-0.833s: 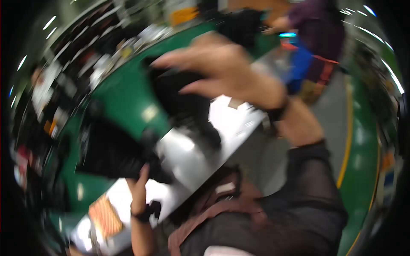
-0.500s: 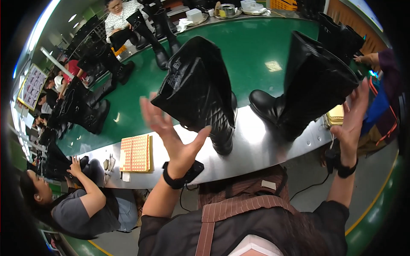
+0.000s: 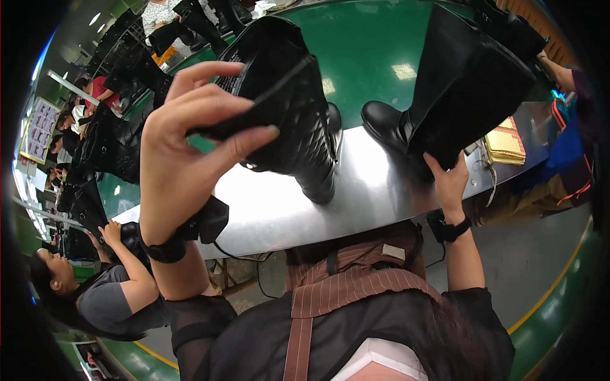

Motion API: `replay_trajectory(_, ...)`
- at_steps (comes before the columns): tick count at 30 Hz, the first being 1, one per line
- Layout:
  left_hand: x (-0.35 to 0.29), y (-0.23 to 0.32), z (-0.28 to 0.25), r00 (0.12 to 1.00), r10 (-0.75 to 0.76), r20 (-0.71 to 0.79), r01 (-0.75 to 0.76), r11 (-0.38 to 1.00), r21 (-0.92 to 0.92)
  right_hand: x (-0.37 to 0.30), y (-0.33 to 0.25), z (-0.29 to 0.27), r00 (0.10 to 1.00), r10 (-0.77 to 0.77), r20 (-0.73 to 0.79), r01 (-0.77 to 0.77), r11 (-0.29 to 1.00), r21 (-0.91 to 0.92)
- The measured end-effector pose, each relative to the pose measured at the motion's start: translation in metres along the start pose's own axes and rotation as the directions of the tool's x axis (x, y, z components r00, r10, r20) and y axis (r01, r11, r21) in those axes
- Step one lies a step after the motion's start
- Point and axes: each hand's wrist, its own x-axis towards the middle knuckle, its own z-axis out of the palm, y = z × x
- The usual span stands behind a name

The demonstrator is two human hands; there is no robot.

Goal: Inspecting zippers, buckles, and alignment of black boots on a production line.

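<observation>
Two tall black boots stand upright in front of me at the table's near edge. My left hand (image 3: 184, 133) is at the top of the left boot (image 3: 295, 114), with the edge of its shaft between thumb and fingers. Quilted leather covers the side of that shaft. Lower down, my right hand (image 3: 451, 181) grips the back of the right boot (image 3: 464, 82) near its heel. That boot's toe points left, and its shaft leans right. Some of my right fingers are hidden behind the leather.
The table has a green top (image 3: 356, 57) and a shiny metal near edge (image 3: 267, 209). A yellow card stack (image 3: 506, 145) lies to the right. More black boots (image 3: 114, 146) stand at the left. Co-workers sit at the left and far side; another's arm (image 3: 559, 73) reaches in at right.
My left hand has come up and closed around the left boot's shaft edge. My right hand has dropped from beside the right boot's top to its heel area. The view has shifted.
</observation>
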Motion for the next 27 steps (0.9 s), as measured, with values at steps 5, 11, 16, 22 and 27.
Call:
replay_trajectory(5,-0.010,0.019,-0.010,0.976,0.160,0.150,-0.146,0.984,-0.102,0.014,0.009,-0.019,1.000,-0.012,-0.009,0.011,0.995,-0.096)
replay_trajectory(11,-0.017,0.053,-0.031,0.908,0.206,0.364,-0.193,0.978,-0.074,0.017,-0.069,-0.063,0.862,0.439,0.255,0.019,0.474,-0.880)
replay_trajectory(16,-0.005,0.050,-0.005,0.839,0.339,0.426,-0.320,0.940,-0.118,0.007,-0.131,-0.049,0.944,0.003,0.331,-0.076,0.975,0.207)
replay_trajectory(22,-0.033,0.096,-0.008,0.885,0.284,0.370,-0.312,0.950,0.017,0.021,-0.161,0.025,0.788,-0.335,0.517,0.186,0.929,0.320)
replay_trajectory(27,-0.050,0.078,-0.011,0.907,0.316,0.276,-0.292,0.948,-0.126,0.026,-0.140,0.025,0.811,-0.150,0.565,-0.075,0.932,0.354)
